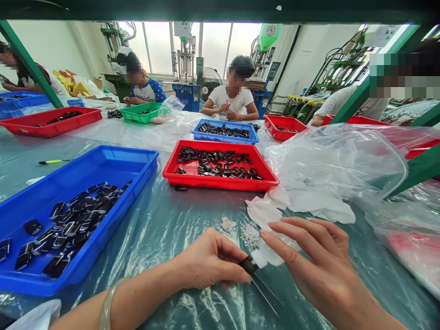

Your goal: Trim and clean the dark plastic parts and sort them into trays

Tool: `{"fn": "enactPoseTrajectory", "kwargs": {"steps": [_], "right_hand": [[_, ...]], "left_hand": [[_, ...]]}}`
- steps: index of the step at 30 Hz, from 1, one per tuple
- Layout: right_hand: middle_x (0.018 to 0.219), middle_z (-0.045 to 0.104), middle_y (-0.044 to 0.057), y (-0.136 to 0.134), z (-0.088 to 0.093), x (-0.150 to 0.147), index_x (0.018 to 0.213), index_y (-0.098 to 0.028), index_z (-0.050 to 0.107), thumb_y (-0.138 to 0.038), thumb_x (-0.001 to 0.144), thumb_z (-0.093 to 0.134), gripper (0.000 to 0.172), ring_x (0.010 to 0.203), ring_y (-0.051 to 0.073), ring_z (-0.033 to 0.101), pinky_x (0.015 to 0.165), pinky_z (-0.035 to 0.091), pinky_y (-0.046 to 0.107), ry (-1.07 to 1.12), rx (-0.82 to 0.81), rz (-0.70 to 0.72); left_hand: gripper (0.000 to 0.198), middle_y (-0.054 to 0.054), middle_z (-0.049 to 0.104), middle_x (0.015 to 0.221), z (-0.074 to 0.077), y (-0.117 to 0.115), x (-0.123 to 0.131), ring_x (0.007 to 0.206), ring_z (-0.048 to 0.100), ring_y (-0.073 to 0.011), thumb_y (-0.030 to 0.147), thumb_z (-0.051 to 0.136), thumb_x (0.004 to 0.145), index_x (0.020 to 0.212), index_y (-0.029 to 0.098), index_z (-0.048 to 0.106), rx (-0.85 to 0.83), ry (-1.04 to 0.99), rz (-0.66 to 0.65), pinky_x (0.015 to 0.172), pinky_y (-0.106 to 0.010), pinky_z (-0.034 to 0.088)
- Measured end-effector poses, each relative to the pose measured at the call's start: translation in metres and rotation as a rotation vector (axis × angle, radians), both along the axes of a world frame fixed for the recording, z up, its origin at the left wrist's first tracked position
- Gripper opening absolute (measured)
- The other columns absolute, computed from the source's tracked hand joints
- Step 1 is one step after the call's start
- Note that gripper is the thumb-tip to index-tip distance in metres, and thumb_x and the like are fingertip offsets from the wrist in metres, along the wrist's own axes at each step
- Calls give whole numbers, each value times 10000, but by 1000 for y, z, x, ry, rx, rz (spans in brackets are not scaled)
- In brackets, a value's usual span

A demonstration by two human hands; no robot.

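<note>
My left hand (pixel 209 263) pinches a small black part with two thin metal prongs (pixel 264 293) between thumb and fingers. The prongs point down and to the right, toward the table's near side. At the part's far end is a whitish piece (pixel 259 258); whether it is joined on I cannot tell. Just to the right, my right hand (pixel 319 261) hovers with its fingers apart, holding nothing I can see. Beyond both hands lie a heap of tiny clear-white bits (pixel 250 235), a small pinkish clump (pixel 226 224) and a crumpled white cloth-like item (pixel 263 213).
A blue tray (pixel 103 158) of black parts stands at left, a red tray (pixel 220 183) of similar parts ahead. Behind it sits a smaller blue tray (pixel 225 137). Clear plastic bags (pixel 330 160) crowd the right. Several people work around the plastic-covered table (pixel 165 247).
</note>
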State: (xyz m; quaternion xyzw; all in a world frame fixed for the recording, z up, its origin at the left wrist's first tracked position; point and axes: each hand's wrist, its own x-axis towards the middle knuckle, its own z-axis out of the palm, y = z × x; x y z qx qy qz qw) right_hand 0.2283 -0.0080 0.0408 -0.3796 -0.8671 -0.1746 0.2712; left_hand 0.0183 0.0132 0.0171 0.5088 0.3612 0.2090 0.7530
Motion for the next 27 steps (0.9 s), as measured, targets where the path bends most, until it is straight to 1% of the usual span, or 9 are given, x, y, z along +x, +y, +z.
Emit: {"fn": "enactPoseTrajectory", "kwargs": {"steps": [4, 7, 12, 17, 27], "right_hand": [[996, 643, 41, 0, -4, 3, 1023, -257, 603, -122, 901, 396, 276, 987, 199, 542, 861, 299, 413, 32, 21, 29], [996, 643, 47, 1, -3, 4, 1020, -247, 603, -120, 908, 377, 282, 992, 202, 538, 859, 297, 415, 20, 33, 51], [988, 654, 40, 3, 0, 4, 1008, -250, 607, -120, 914, 367, 288, 991, 191, 538, 870, 289, 411, -12, 35, 57], [1014, 652, 42, 4, -3, 0, 1033, -251, 601, -147, 929, 348, 293, 1035, 189, 523, 895, 288, 419, 12, 64, 50], [973, 669, 26, 2, -4, -2, 995, -240, 617, -131, 935, 328, 315, 1024, 176, 538, 922, 279, 419, -6, 142, 42]], "left_hand": [[269, 12, 543, 558, -2, 1, 0, 472, 439, -47, 238, 719, 598, 827, 96, 715, 14, -4, -13, 443, -156, 409], [270, 11, 547, 562, -3, 0, 0, 475, 437, -50, 245, 721, 597, 824, 99, 715, 19, -5, -21, 443, -161, 410], [268, 18, 536, 555, -4, -1, 0, 476, 435, -51, 266, 722, 601, 820, 111, 715, 24, -2, -43, 451, -165, 412], [268, 24, 517, 533, -3, 0, 0, 475, 435, -52, 283, 726, 601, 805, 110, 713, 21, 1, -61, 453, -165, 411], [290, 9, 541, 558, -2, 0, -1, 475, 451, -64, 298, 725, 593, 808, 103, 712, 15, 24, -51, 455, -184, 403]]}}
